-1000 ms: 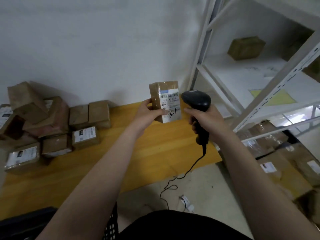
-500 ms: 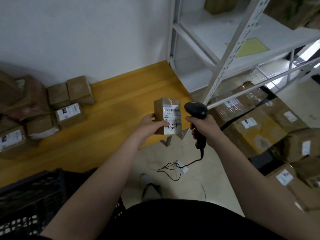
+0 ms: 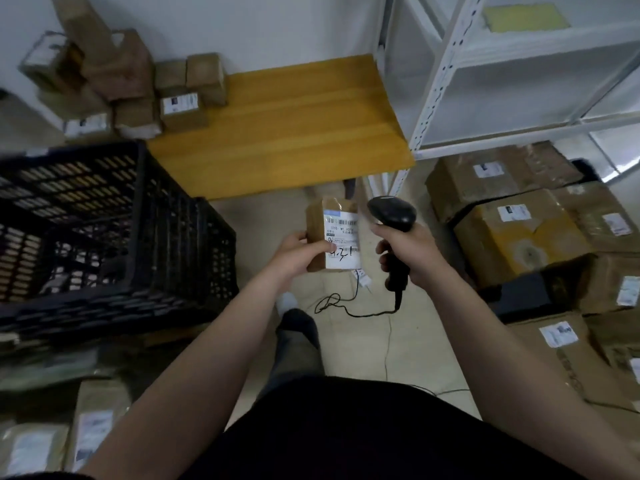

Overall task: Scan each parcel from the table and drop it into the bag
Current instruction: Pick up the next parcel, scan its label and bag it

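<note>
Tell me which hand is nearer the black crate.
Left. The left hand, holding the parcel, is just to the right of the black crate; the right hand, gripping the scanner, is farther right, beyond the parcel.

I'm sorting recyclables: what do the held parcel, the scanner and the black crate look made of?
The parcel looks like brown cardboard under glossy clear tape, going by its sheen, with a white paper label. The scanner seems hard black plastic, smooth and slightly shiny. The crate looks like moulded black plastic, matte, with lattice walls.
</note>
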